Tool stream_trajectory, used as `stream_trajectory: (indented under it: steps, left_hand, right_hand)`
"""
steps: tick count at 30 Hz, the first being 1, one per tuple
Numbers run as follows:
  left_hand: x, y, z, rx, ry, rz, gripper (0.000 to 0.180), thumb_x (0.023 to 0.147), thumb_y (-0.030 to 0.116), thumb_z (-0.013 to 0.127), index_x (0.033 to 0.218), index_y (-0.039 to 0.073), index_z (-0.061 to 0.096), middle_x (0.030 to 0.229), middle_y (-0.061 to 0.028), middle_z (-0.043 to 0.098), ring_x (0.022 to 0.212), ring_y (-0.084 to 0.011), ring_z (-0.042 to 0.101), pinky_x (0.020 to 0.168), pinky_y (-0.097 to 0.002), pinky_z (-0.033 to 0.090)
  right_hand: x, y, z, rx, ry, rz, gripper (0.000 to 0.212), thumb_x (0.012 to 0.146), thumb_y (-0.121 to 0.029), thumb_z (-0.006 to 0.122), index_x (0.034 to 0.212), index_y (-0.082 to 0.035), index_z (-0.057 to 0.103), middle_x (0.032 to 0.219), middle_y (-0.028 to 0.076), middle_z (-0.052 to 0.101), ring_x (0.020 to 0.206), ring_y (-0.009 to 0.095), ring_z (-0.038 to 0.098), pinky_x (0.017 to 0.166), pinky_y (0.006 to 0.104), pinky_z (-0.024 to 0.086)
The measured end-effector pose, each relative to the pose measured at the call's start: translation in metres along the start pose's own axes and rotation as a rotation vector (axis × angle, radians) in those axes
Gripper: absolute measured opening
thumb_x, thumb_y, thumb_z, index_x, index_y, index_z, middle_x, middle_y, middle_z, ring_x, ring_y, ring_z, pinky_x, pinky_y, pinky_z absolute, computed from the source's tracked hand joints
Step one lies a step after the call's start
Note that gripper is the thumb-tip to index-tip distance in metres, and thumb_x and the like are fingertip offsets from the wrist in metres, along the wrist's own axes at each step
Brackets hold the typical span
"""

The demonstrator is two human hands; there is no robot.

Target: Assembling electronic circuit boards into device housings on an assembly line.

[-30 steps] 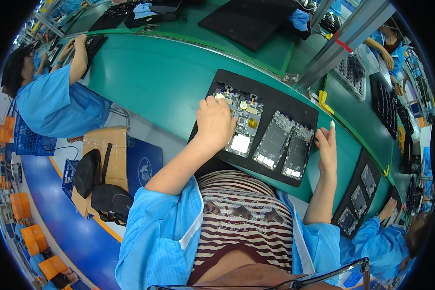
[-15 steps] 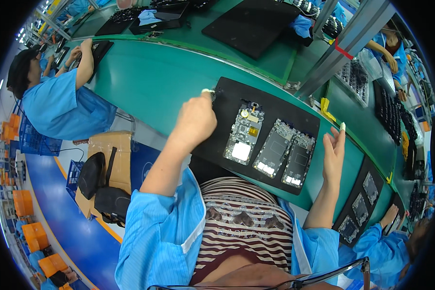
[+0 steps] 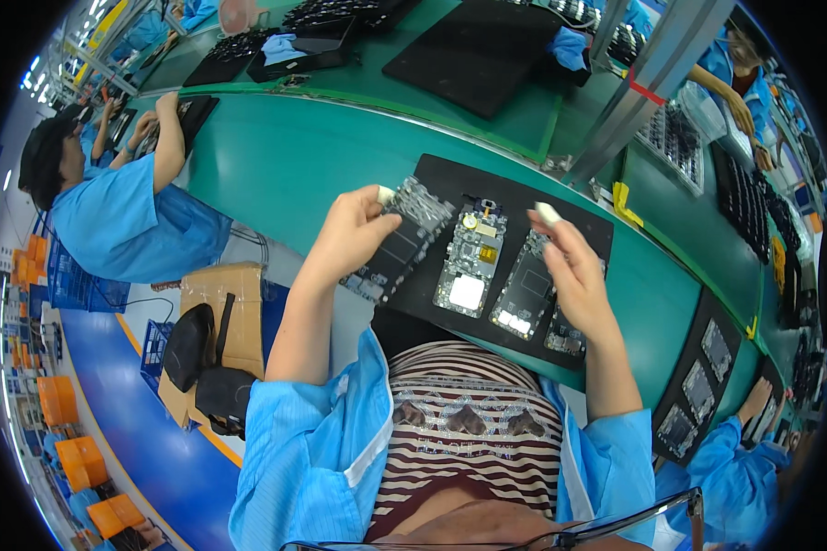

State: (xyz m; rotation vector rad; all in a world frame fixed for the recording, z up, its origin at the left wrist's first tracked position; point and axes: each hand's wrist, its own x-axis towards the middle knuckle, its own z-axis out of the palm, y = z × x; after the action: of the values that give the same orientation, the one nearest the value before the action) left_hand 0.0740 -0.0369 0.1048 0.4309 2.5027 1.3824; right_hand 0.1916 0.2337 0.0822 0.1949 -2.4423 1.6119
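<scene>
My left hand (image 3: 347, 231) pinches a black phone frame (image 3: 398, 248) with fine metal parts at its upper end, held tilted at the left side of a black mat (image 3: 443, 171). On the mat lies a phone board assembly (image 3: 471, 262) with a white square and a yellow patch. To its right are a second phone frame (image 3: 525, 285) and a third phone frame (image 3: 565, 332), partly hidden by my right hand (image 3: 576, 280). That hand hovers over these two with its fingers apart, holding nothing. White finger cots cover a fingertip on each hand.
The mat rests on a green bench (image 3: 276, 165). Another black mat (image 3: 680, 404) with several phone frames lies at the right. A metal post (image 3: 648, 87) rises beyond my mat. Co-workers sit at left and right. A cardboard piece (image 3: 248, 289) with black bags stands lower left.
My left hand has lifted the phone frame from the mat's left edge, bringing it nearer and showing its face. My right hand has moved left, from beside the mat to over the right-hand frames.
</scene>
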Motion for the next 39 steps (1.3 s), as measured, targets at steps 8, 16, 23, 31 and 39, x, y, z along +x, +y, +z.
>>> stream_trajectory:
  steps: [8,16,23,31,39]
  left_hand:
    - [-0.046,0.021,0.026,-0.423,-0.412,0.007,0.012,0.084,-0.003,0.054,0.095,-0.003,0.057,0.079,-0.0013,0.062,0.072,-0.0032,0.049,0.061,-0.0205,0.04]
    - [-0.046,0.0,0.034,-0.241,-0.337,0.071,0.01,0.083,0.002,0.056,0.092,-0.003,0.057,0.068,-0.0036,0.059,0.063,-0.0042,0.045,0.053,-0.0247,0.037]
    - [-0.044,-0.005,0.042,-0.258,-0.25,0.09,0.01,0.082,0.001,0.057,0.091,-0.004,0.057,0.069,-0.0075,0.062,0.063,-0.0056,0.049,0.054,-0.0262,0.039]
    - [-0.046,-0.004,0.045,-0.296,-0.205,0.095,0.008,0.082,-0.001,0.056,0.089,-0.004,0.058,0.069,-0.0091,0.063,0.061,-0.0063,0.049,0.053,-0.0272,0.039]
    - [-0.05,0.014,0.046,-0.042,-0.094,0.119,0.008,0.08,-0.001,0.059,0.087,-0.003,0.058,0.061,-0.0123,0.055,0.054,-0.0097,0.047,0.049,-0.0289,0.037]
  right_hand:
    - [0.018,0.006,0.033,1.054,-0.452,0.615,0.035,0.095,-0.017,0.049,0.123,0.003,0.049,0.103,0.006,0.058,0.084,0.01,0.053,0.077,0.0253,0.046]
    - [0.018,0.003,0.036,1.036,-0.389,0.598,0.025,0.092,-0.008,0.052,0.114,0.003,0.057,0.102,0.005,0.062,0.083,0.007,0.057,0.072,0.0219,0.049]
    - [0.016,0.007,0.035,1.022,-0.349,0.568,0.028,0.089,-0.006,0.056,0.115,0.003,0.056,0.101,0.004,0.063,0.079,0.004,0.056,0.068,0.0175,0.047]
    - [0.016,0.005,0.033,0.968,-0.337,0.484,0.034,0.084,0.001,0.059,0.117,0.004,0.056,0.108,0.01,0.063,0.096,0.012,0.061,0.084,0.0233,0.049]
    - [0.015,0.008,0.037,0.971,-0.291,0.459,0.036,0.083,0.003,0.06,0.119,0.005,0.054,0.11,0.012,0.062,0.097,0.014,0.06,0.087,0.0249,0.049]
